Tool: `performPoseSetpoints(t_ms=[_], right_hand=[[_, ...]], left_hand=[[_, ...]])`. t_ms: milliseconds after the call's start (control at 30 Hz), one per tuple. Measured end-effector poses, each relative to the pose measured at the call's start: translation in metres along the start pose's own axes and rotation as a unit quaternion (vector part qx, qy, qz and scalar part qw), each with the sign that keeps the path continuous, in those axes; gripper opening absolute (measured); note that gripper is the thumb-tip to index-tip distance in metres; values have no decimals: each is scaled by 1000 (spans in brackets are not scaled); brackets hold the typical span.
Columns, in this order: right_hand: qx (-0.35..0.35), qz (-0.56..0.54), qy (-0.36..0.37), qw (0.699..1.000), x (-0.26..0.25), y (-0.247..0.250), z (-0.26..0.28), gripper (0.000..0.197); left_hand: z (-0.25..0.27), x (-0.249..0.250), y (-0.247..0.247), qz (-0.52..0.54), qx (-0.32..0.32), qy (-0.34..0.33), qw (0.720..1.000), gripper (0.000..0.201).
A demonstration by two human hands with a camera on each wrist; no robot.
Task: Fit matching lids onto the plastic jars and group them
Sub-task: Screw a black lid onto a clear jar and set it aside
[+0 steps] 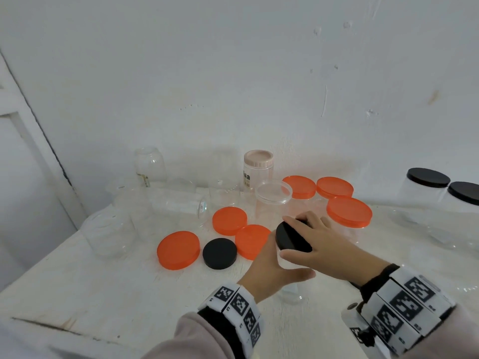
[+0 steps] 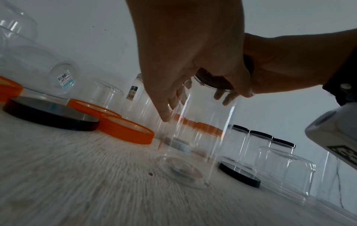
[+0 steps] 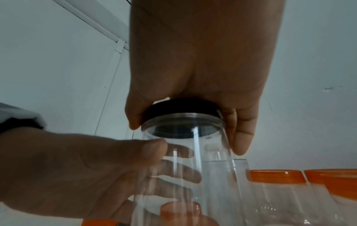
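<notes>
Marker-printed wrist bands point(image 1: 234, 305) sit closest to the head camera, one on each forearm, above the white desk point(image 1: 77, 294) that carries everything.

Largest of the handled things is the clear plastic jar point(image 2: 201, 130), standing upright on the desk toward its near right part, just right of the loose lids. The left hand point(image 1: 269, 270) wraps it from the side, fingers point(image 3: 173, 172) curled round the wall and showing through the plastic, thumb on the near face. The right hand point(image 1: 318, 239) comes down from above, its fingers and thumb bent round the rim of the black lid point(image 1: 291, 237), which sits on the jar's mouth; whether it is fully seated I cannot tell.

Behind and to the left, several uncapped clear jars point(image 1: 111, 229) stand or lie on their sides. A tall jar with a pink lid point(image 1: 258, 168) stands at the back. Three orange-lidded jars point(image 1: 348, 212) cluster behind the hands, and two black-lidded jars point(image 1: 427, 186) stand at the far right.

Smaller, three loose orange lids point(image 1: 178, 250) lie flat left of the hands, with a loose black lid point(image 1: 219, 253) between two of them.
</notes>
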State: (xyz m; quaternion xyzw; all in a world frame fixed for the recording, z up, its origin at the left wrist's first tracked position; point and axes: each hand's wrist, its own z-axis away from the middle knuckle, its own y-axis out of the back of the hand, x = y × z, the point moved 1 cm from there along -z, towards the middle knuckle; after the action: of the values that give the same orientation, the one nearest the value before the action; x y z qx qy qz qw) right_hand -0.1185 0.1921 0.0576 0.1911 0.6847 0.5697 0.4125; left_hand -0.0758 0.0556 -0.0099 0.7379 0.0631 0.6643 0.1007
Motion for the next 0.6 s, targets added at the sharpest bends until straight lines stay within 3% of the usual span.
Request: performPoseSetpoints(t_ms=[167,300,367,467,600], right_hand=[[20,-46,-8,999,3,-9,4,78],[24,-41,-11,999,4,-12,5,88],[30,-34,-12,999,5,-14,6,93],[40,-26,-19,999,3,-16,6,92],[42,-24,-30,998,0,-16,10,86]], left_hand=[[4,4,17,-118,-55,14,991,85],[8,-4,67,-318,-69,42,945,83],[9,-5,103,-362,-34,50,930,78],[10,-7,166,-400,69,83,910,69],[18,-15,243,-458,183,158,855,65]])
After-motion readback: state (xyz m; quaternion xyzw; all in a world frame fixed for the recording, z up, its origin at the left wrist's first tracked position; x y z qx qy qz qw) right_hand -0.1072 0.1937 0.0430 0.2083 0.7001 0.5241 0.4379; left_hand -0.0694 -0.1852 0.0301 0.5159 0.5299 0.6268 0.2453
